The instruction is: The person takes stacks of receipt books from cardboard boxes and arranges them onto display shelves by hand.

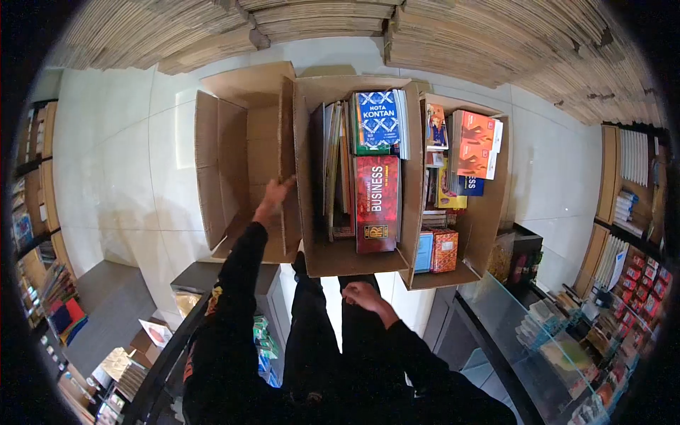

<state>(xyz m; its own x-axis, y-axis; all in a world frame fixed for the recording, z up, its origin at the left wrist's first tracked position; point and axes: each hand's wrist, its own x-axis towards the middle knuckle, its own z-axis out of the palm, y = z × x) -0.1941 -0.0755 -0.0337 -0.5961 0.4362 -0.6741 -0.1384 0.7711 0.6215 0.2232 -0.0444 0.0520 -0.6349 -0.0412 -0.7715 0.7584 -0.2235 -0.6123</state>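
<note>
My left hand (pixel 273 200) reaches over an open cardboard box (pixel 221 152) and grips the edge of its right-hand flap (pixel 289 219). That box shows bare cardboard inside. My right hand (pixel 363 295) hangs in front of my leg, fingers curled with nothing visible in them. Nearest to it is the middle cardboard box (pixel 340 265), which holds a red BUSINESS pack (pixel 377 205), a blue NOTA KONTAN pack (pixel 379 117) and upright books or pads (pixel 334 163). The right cardboard box (pixel 464 278) contains orange packs (pixel 474 145), a light blue pack (pixel 423 251) and an orange patterned box (pixel 444 251).
Stacks of flattened cardboard (pixel 467 53) line the far side. A glass display counter (pixel 528 333) stands at lower right, a grey counter (pixel 113 304) at lower left. Stocked shelves (pixel 634 205) run along both sides. Pale floor tiles (pixel 106 142) surround the boxes.
</note>
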